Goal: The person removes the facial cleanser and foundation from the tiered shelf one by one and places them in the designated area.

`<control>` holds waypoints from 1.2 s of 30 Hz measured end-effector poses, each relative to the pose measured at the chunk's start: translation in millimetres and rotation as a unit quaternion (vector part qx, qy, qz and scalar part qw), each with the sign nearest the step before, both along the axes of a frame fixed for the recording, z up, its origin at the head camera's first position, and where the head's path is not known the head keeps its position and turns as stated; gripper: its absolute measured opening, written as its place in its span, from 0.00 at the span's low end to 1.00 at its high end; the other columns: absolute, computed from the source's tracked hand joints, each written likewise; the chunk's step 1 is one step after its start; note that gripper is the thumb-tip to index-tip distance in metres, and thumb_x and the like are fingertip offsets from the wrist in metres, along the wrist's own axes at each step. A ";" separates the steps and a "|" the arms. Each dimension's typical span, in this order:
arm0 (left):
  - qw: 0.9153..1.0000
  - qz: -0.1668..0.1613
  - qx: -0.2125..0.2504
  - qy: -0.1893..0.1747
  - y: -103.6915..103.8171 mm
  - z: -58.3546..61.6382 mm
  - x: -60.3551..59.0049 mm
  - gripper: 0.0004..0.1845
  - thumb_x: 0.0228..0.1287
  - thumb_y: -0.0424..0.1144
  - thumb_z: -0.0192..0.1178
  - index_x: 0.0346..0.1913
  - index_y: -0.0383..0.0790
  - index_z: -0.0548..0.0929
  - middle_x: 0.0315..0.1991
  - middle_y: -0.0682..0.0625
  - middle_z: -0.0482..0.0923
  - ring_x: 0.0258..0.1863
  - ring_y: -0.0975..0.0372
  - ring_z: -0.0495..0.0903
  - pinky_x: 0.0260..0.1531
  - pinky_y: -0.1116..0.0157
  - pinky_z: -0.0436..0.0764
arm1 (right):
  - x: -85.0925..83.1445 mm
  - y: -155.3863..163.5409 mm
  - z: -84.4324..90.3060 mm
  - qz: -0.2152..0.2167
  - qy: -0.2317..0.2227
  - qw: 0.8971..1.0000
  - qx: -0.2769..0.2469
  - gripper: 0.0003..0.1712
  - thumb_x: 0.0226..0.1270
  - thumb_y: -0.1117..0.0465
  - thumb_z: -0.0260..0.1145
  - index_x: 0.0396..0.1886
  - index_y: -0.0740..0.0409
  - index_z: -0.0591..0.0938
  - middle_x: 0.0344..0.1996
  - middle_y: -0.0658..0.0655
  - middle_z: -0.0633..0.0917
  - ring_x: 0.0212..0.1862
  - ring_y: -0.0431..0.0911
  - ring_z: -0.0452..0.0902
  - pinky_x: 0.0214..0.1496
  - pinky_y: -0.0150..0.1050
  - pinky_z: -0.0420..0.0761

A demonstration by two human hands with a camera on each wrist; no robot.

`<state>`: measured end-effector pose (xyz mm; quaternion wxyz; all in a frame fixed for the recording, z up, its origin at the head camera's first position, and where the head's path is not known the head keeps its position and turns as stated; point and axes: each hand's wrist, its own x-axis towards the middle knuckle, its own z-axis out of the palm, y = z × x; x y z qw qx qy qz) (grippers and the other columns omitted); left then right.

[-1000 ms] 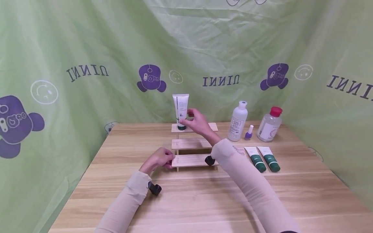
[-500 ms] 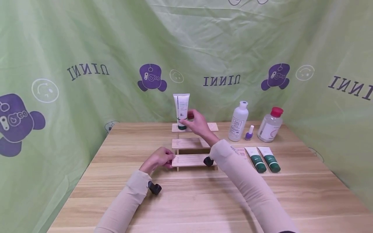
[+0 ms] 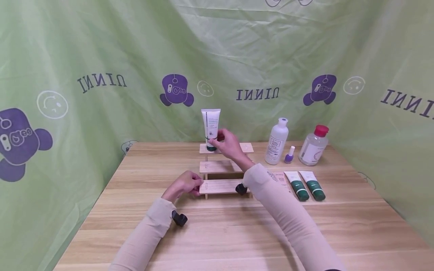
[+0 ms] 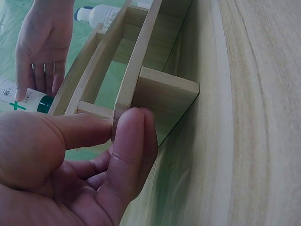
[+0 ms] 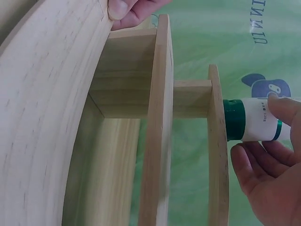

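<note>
Looking down from the head view, the right hand (image 3: 228, 144) holds a white tube (image 3: 210, 126) standing cap-down on the top step of a three-step wooden rack (image 3: 222, 186) near the far edge of the table (image 3: 217, 233), thumb and fingers curled about its lower end; the left hand (image 3: 184, 184) pinches the left end of the lowest step; right of the rack, towards the far right corner, stand a white bottle (image 3: 276, 141), a small purple bottle (image 3: 289, 154) and a clear bottle with a red cap (image 3: 313, 146), and nearer lie two green-capped tubes (image 3: 304, 185) side by side, none of which the wrist views show in full; 
the left wrist view brings close what the head view leaves small: the left hand (image 4: 80, 165) with thumb and forefinger pressed on the end of the rack's (image 4: 141, 70) lowest board, the other fingers curled beneath; the right hand (image 4: 42, 42) shows far off, fingers on the tube (image 4: 23, 100); 
the right wrist view looks along the steps from the rack's (image 5: 162, 141) other end; the tube's (image 5: 251, 120) green cap meets the top board, the right hand's fingers (image 5: 263, 174) cup it from below, and a fingertip of the left hand (image 5: 129, 10) shows at the top edge
</note>
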<state>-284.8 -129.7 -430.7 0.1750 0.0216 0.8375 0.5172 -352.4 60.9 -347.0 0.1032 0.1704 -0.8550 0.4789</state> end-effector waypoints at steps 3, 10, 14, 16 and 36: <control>1.000 -0.002 0.000 0.001 0.2 0.6 0.2 0.08 0.69 0.30 0.56 0.42 0.26 0.82 0.27 0.42 0.78 0.20 0.60 0.79 0.24 0.67 0.86 | 0.2 -0.2 0.3 0.001 -0.001 1.000 0.000 0.26 0.63 0.56 0.71 0.56 0.63 0.76 0.47 0.59 0.84 0.48 0.50 0.80 0.58 0.45 0.79; 1.000 -0.003 0.000 0.000 1.3 1.4 -0.6 0.09 0.69 0.30 0.57 0.43 0.26 0.82 0.27 0.42 0.79 0.20 0.60 0.79 0.24 0.68 0.86 | 3.3 3.9 0.9 0.000 0.005 1.000 0.004 0.24 0.63 0.56 0.71 0.54 0.64 0.76 0.46 0.60 0.83 0.48 0.50 0.80 0.56 0.44 0.81; 1.000 -0.005 -0.004 0.002 1.5 0.2 0.5 0.09 0.69 0.30 0.56 0.43 0.26 0.82 0.27 0.42 0.78 0.20 0.60 0.79 0.23 0.68 0.86 | 7.0 7.7 0.2 0.004 0.012 1.000 0.005 0.24 0.62 0.57 0.71 0.53 0.65 0.77 0.46 0.61 0.84 0.48 0.51 0.80 0.55 0.44 0.81; 1.000 -0.003 -0.003 0.003 1.9 -0.2 1.2 0.08 0.69 0.30 0.57 0.43 0.26 0.82 0.26 0.42 0.78 0.20 0.61 0.79 0.23 0.69 0.85 | 10.4 11.0 0.1 0.006 0.014 1.000 0.007 0.24 0.62 0.57 0.71 0.52 0.65 0.77 0.46 0.61 0.84 0.48 0.52 0.80 0.54 0.45 0.81; 1.000 -0.002 0.006 0.010 -0.4 -1.4 2.5 0.09 0.69 0.29 0.56 0.44 0.25 0.82 0.27 0.42 0.79 0.20 0.61 0.78 0.23 0.68 0.86 | 63.2 74.4 12.4 0.014 0.034 0.999 0.005 0.21 0.63 0.58 0.70 0.51 0.66 0.77 0.44 0.64 0.84 0.46 0.55 0.82 0.47 0.46 0.85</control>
